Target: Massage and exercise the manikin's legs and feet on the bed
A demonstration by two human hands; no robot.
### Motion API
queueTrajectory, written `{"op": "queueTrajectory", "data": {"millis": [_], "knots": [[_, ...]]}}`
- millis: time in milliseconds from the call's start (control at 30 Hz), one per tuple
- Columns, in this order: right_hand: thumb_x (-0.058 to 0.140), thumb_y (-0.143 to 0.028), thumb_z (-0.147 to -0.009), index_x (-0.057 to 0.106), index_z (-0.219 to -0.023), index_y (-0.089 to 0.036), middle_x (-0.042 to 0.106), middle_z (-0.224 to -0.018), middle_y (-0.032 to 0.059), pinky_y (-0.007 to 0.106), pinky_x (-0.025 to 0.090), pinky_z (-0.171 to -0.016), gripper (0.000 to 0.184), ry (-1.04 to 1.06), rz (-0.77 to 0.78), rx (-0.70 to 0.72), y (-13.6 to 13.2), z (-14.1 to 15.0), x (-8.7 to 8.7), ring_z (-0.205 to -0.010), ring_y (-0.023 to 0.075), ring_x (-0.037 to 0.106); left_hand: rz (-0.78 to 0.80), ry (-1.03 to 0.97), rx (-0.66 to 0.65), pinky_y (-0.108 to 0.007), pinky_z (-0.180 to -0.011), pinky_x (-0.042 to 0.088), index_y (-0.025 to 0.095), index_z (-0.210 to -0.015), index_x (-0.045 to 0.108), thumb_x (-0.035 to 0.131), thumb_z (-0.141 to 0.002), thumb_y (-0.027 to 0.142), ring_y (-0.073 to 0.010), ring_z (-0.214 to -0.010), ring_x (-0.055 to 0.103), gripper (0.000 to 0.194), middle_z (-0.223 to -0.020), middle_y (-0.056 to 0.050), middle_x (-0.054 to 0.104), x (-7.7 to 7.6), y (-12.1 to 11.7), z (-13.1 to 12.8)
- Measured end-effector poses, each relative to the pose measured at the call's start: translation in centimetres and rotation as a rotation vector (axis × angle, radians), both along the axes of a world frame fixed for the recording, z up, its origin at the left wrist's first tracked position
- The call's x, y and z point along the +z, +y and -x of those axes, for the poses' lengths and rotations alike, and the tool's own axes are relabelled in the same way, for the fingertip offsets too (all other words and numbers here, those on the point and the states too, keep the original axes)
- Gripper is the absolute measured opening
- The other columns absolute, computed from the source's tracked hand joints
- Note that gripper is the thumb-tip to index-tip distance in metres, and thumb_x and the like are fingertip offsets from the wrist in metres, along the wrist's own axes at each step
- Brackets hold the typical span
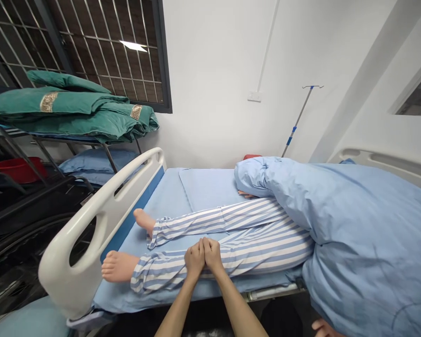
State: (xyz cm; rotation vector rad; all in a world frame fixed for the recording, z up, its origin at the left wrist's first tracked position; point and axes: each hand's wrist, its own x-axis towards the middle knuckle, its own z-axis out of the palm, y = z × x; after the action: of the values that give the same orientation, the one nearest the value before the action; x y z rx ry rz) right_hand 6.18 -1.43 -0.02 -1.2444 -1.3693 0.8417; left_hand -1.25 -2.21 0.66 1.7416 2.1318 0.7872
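Room: window grille (pixel 108 42) and IV pole (pixel 298 117) far beyond the grip; green quilts (pixel 63 110) on a rack and red basin (pixel 17 168) far left of it; black wheelchair (pixel 24 243) past the footboard
Bed: blue sheet (pixel 210 187) under and beyond the grip; white footboard (pixel 91 224) left of it
Figure: blue quilt (pixel 365 234) covers the upper body, right of the grip; striped trousers (pixel 252 252) run under it; near bare foot (pixel 119 266) left of the grip; far bare foot (pixel 143 221) beyond that
Grip: left hand (pixel 194 260) and right hand (pixel 213 255) pressed together side by side on the near trouser leg; whether they clamp the cloth, cannot tell
Other: second person's hand (pixel 323 328) at the bed edge, lower right of the grip
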Motion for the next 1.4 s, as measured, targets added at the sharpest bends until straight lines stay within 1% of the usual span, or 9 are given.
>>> {"op": "queueTrajectory", "data": {"millis": [100, 300, 433, 567, 767, 967, 1100, 1233, 1400], "knots": [[0.036, -0.050, -0.088, 0.040, -0.052, -0.022, 0.044, -0.050, -0.0012, 0.026, 0.030, -0.052, 0.045, -0.080, -0.008, 0.010, 0.0, -0.2, 1.1, -0.051, 0.0123, 0.038, 0.050, 0.011, -0.037, -0.025, -0.069, 0.036, 0.019, -0.085, 0.074, 0.039, -0.097, 0.022, -0.0171, -0.078, 0.065, 0.037, -0.089, -0.009, 0.076, -0.1, -0.1, 0.2], [0.037, -0.040, -0.092, 0.036, -0.050, -0.021, 0.036, -0.048, -0.0041, 0.027, 0.020, -0.052, 0.046, -0.302, -0.095, 0.028, 0.4, -2.1, 3.2, -0.050, 0.0103, 0.035, 0.043, -0.023, -0.064, -0.025, -0.062, 0.027, 0.019, -0.068, 0.069, 0.037, -0.099, 0.031, -0.0162, -0.073, 0.062, 0.046, -0.079, -0.008, 0.074, -0.2, 0.3, 0.5], [0.037, -0.037, -0.093, 0.033, -0.051, -0.022, 0.036, -0.047, -0.0031, 0.028, 0.019, -0.052, 0.045, -0.361, -0.065, -0.027, 0.2, -2.7, 1.7, -0.050, 0.0116, 0.035, 0.028, -0.081, -0.074, -0.025, -0.062, 0.028, 0.020, -0.061, 0.066, 0.036, -0.097, 0.035, -0.0163, -0.069, 0.061, 0.049, -0.072, -0.008, 0.072, -0.5, 0.1, 0.5], [0.039, -0.036, -0.092, 0.038, -0.053, -0.023, 0.045, -0.050, 0.0005, 0.031, 0.020, -0.055, 0.041, -0.442, -0.024, -0.093, 0.0, -2.5, 0.2, -0.053, 0.0142, 0.038, -0.015, -0.178, -0.082, -0.025, -0.061, 0.030, 0.020, -0.056, 0.062, 0.041, -0.091, 0.032, -0.0159, -0.063, 0.058, 0.043, -0.063, -0.006, 0.068, 0.2, 0.2, 0.2], [0.032, -0.044, -0.096, 0.037, -0.053, -0.023, 0.048, -0.051, 0.0019, 0.031, 0.027, -0.056, 0.048, -0.244, -0.007, -0.065, 0.4, -3.2, 0.3, -0.054, 0.0155, 0.042, -0.066, -0.492, -0.138, -0.025, -0.056, 0.033, 0.022, -0.042, 0.035, 0.029, -0.093, 0.041, -0.0130, -0.049, 0.044, 0.055, -0.043, -0.001, 0.045, 2.1, 1.6, -1.4], [0.036, -0.059, -0.092, 0.036, -0.054, -0.023, 0.044, -0.049, -0.0010, 0.028, 0.028, -0.052, 0.053, -0.060, 0.002, -0.135, 0.7, -3.4, -0.1, -0.053, 0.0133, 0.037, -0.065, -0.206, -0.105, -0.026, -0.061, 0.031, 0.019, -0.052, 0.057, 0.037, -0.094, 0.033, -0.0149, -0.060, 0.056, 0.049, -0.062, -0.007, 0.067, 0.9, 0.9, -3.1], [0.035, -0.057, -0.091, 0.036, -0.050, -0.023, 0.040, -0.047, -0.0023, 0.028, 0.026, -0.051, 0.053, -0.103, 0.012, -0.108, 1.1, -3.8, 0.8, -0.051, 0.0125, 0.036, 0.005, -0.029, -0.101, -0.026, -0.065, 0.032, 0.019, -0.065, 0.068, 0.038, -0.096, 0.027, -0.0174, -0.071, 0.062, 0.044, -0.077, -0.009, 0.074, 0.5, 0.7, -3.2], [0.039, -0.045, -0.092, 0.038, -0.049, -0.022, 0.039, -0.046, -0.0040, 0.027, 0.024, -0.050, 0.049, -0.224, -0.041, -0.019, 1.5, -5.1, 1.9, -0.050, 0.0123, 0.037, 0.059, 0.022, -0.131, -0.027, -0.067, 0.031, 0.018, -0.070, 0.069, 0.037, -0.098, 0.026, -0.0185, -0.078, 0.064, 0.044, -0.084, -0.010, 0.075, 0.8, 0.9, -3.2], [0.037, -0.048, -0.092, 0.032, -0.051, -0.023, 0.033, -0.047, -0.0052, 0.026, 0.024, -0.051, 0.049, -0.219, -0.024, -0.064, 1.3, -6.3, 0.6, -0.051, 0.0120, 0.034, 0.052, -0.055, -0.122, -0.027, -0.065, 0.028, 0.019, -0.060, 0.061, 0.036, -0.099, 0.030, -0.0176, -0.075, 0.063, 0.048, -0.078, -0.009, 0.073, 0.8, 0.8, -3.2]]}}
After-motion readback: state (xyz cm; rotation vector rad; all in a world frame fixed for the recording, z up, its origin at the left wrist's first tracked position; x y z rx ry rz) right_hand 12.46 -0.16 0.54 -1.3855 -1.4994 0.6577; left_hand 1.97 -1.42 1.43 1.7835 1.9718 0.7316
